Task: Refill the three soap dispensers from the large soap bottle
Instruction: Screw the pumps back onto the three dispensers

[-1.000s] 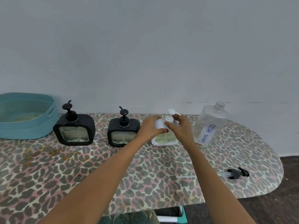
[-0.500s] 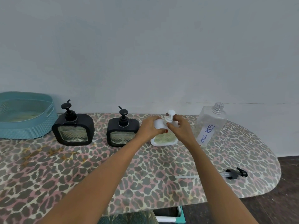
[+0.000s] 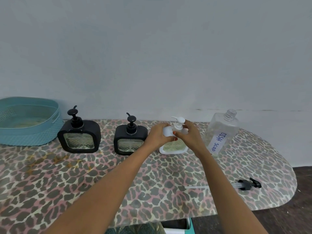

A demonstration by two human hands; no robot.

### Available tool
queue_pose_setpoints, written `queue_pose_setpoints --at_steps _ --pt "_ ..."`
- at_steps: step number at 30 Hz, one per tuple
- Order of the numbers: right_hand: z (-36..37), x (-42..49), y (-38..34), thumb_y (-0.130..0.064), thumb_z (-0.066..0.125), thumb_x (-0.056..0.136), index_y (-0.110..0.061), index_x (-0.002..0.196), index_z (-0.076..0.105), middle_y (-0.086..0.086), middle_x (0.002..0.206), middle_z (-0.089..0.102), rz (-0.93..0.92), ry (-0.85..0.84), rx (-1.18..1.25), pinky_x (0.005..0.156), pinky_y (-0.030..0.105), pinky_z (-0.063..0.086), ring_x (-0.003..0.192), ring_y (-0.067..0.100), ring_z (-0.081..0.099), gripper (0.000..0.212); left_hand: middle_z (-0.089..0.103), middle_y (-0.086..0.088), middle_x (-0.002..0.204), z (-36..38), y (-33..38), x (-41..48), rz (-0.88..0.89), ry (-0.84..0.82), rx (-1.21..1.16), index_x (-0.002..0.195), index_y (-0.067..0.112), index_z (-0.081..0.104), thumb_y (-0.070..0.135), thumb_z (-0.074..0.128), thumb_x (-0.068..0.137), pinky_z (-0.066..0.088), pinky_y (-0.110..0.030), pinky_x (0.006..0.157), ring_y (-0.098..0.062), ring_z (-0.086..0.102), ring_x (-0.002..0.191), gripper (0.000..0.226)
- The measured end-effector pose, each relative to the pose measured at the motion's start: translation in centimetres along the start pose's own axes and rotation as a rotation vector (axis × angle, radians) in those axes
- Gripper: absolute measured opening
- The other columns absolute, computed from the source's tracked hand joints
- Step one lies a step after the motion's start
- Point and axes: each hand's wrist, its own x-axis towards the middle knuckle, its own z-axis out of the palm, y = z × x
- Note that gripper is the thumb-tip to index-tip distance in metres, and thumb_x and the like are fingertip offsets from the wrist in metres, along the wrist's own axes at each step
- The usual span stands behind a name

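Steadying the white dispenser [image 3: 173, 146] where it stands upright near the back of the leopard-print table [image 3: 101, 174], a person's left hand [image 3: 157, 136] grips its shoulder. The right hand [image 3: 190, 136] curls its fingers round the collar of the white pump [image 3: 179, 120]. The dispenser looks like a light, rigid plastic shell with a little pale soap low inside, so it would probably slide or tip if it were not braced. The body is the sound hold, and the twist belongs at the collar, not the thin nozzle. Soap on the fingers could make both slippery.

Just to its right, close to the right wrist, the large soap bottle [image 3: 222, 132] stands uncapped and could easily be knocked. Its black pump [image 3: 248, 184] lies well apart near the front edge. Two black dispensers [image 3: 79, 135] [image 3: 130, 140] stand to the left with their pumps on, and a teal basket [image 3: 33, 132] sits beyond them.
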Motion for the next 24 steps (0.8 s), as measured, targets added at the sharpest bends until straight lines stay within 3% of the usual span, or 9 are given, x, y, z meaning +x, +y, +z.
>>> queue_pose_setpoints --at_steps 4,9,13,18,21,24 --pt "-0.5 0.0 0.3 -0.006 0.062 0.082 -0.01 0.115 0.064 0.009 0.113 0.065 0.016 0.019 0.044 0.092 0.036 0.045 0.106 0.023 0.059 0.033 0.055 0.001 0.095 -0.1 0.1 -0.1 0.005 0.003 0.006 0.11 0.007 0.058 0.025 0.077 0.072 0.035 -0.018 0.062 -0.013 0.051 0.086 0.046" --pt "0.7 0.3 0.1 -0.01 0.074 0.074 -0.002 0.106 0.061 0.007 0.098 0.063 0.016 0.18 0.027 0.072 0.021 0.04 0.087 0.016 0.056 0.035 0.058 -0.001 0.093 -0.1 0.2 -0.1 0.006 -0.001 0.007 0.104 0.006 0.06 0.022 0.077 0.072 0.034 -0.01 0.058 -0.014 0.051 0.082 0.04" --pt "1.8 0.6 0.2 -0.021 0.079 0.07 -0.008 0.101 0.052 0.009 0.1 0.058 0.018 0.241 0.0 0.073 0.028 0.044 0.088 0.021 0.056 0.043 0.059 0.0 0.094 -0.1 0.2 -0.1 0.003 -0.009 0.006 0.105 0.009 0.06 0.024 0.077 0.072 0.035 -0.008 0.058 -0.012 0.051 0.083 0.04" --pt "0.4 0.4 0.2 -0.016 0.072 0.078 -0.009 0.125 0.05 -0.002 0.112 0.05 0.009 0.077 0.034 0.087 0.027 0.039 0.103 0.014 0.049 0.053 0.056 0.001 0.091 -0.1 0.1 0.0 0.008 -0.009 0.009 0.103 0.008 0.059 0.025 0.077 0.072 0.034 -0.011 0.058 -0.014 0.052 0.082 0.04" --pt "-1.0 0.4 0.6 -0.008 0.067 0.081 -0.01 0.121 0.059 0.003 0.114 0.06 0.024 -0.057 0.06 0.089 0.029 0.04 0.107 0.02 0.054 0.041 0.061 -0.005 0.099 -0.1 0.0 0.0 0.009 -0.006 0.007 0.106 0.006 0.059 0.025 0.077 0.071 0.038 -0.022 0.067 -0.015 0.052 0.085 0.043" --pt "-1.0 0.7 0.7 -0.008 0.071 0.078 -0.006 0.117 0.062 0.008 0.114 0.064 0.023 -0.015 0.071 0.09 0.029 0.043 0.106 0.02 0.057 0.04 0.059 -0.003 0.096 -0.1 0.0 0.0 0.009 -0.004 0.013 0.104 0.007 0.059 0.025 0.077 0.071 0.036 -0.021 0.062 -0.015 0.052 0.084 0.042"
